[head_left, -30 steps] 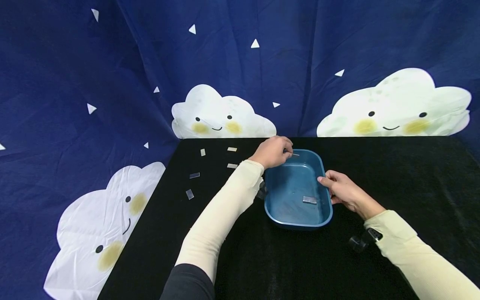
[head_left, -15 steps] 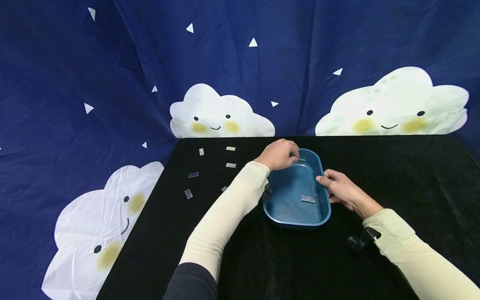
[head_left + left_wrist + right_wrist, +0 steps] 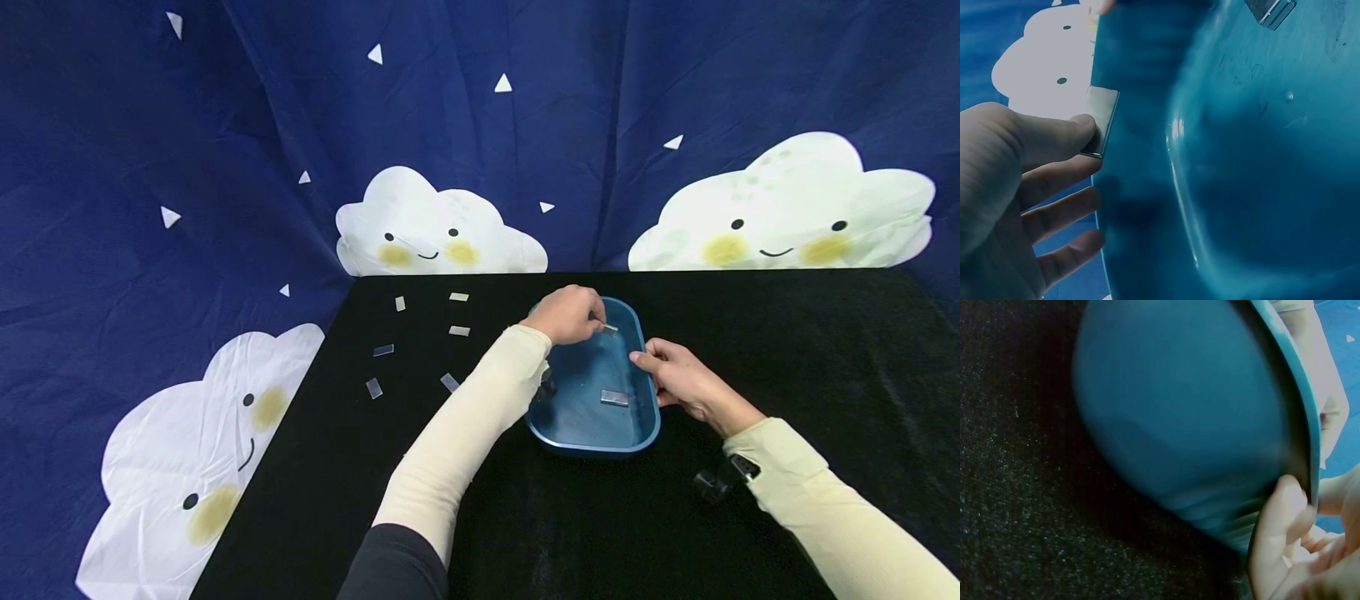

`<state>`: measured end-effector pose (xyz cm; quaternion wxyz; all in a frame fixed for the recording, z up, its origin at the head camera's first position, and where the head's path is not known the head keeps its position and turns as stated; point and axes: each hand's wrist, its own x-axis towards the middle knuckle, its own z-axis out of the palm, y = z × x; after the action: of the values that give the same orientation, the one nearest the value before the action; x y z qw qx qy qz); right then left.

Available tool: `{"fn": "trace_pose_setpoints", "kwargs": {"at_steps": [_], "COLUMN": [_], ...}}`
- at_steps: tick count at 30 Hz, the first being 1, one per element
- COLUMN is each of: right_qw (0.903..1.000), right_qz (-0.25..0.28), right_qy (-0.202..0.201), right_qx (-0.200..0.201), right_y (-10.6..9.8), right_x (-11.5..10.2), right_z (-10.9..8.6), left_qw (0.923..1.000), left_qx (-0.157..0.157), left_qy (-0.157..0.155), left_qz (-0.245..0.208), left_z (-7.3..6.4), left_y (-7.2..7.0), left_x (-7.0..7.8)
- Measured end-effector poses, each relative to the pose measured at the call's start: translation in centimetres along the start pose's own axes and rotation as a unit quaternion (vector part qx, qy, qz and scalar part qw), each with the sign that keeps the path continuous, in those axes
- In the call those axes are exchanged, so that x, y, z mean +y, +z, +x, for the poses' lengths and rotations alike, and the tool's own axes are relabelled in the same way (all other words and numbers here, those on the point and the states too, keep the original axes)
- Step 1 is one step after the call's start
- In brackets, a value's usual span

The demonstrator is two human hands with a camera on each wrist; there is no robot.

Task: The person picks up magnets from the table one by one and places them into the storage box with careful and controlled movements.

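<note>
In the head view a blue plastic bin (image 3: 577, 367) stands on a black surface. My left hand (image 3: 567, 315) is over the bin's far end. Between its thumb and index finger it pinches a small flat silver rectangular piece (image 3: 1104, 115); the other fingers are spread apart in the left wrist view. My right hand (image 3: 678, 379) grips the bin's right rim, thumb on the inner side and fingers (image 3: 1285, 515) against the outer wall. Another silver rectangular piece (image 3: 614, 398) lies on the bin floor, near its right side.
Several small flat pieces lie on the black cloth (image 3: 750, 325) left of the bin, among them a pale one (image 3: 459, 331) and a darker one (image 3: 383, 350). My left forearm partly overlaps one piece (image 3: 449, 382). A blue cloud-print curtain (image 3: 480, 125) hangs behind.
My left hand has moved rightward and slightly nearer over the bin with the silver piece. A piece beside the left forearm has come into view. My right hand keeps its grip on the rim.
</note>
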<state>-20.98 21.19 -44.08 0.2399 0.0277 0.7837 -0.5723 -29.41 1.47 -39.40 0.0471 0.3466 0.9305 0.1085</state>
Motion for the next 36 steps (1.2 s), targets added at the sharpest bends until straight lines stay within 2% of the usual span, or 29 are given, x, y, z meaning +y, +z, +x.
{"fn": "trace_pose_setpoints", "kwargs": {"at_steps": [11,18,36], "right_qw": [1.0,0.9999,1.0], "right_qz": [0.006,0.013,0.007], "right_qy": [0.004,0.004,0.004], "right_qx": [0.004,0.0,0.002], "right_y": [0.1,0.0,-0.1], "right_x": [0.2,0.2,0.3], "right_z": [0.2,0.2,0.2], "left_qw": [0.9998,0.9985,0.997], "left_qx": [-0.018,-0.035,-0.05], "left_qy": [-0.011,-0.035,-0.058], "left_qz": [0.005,-0.021,0.01], "left_z": [0.6,0.8,1.4], "left_y": [0.9,1.5,3.7], "left_x": [0.1,0.2,-0.2]}}
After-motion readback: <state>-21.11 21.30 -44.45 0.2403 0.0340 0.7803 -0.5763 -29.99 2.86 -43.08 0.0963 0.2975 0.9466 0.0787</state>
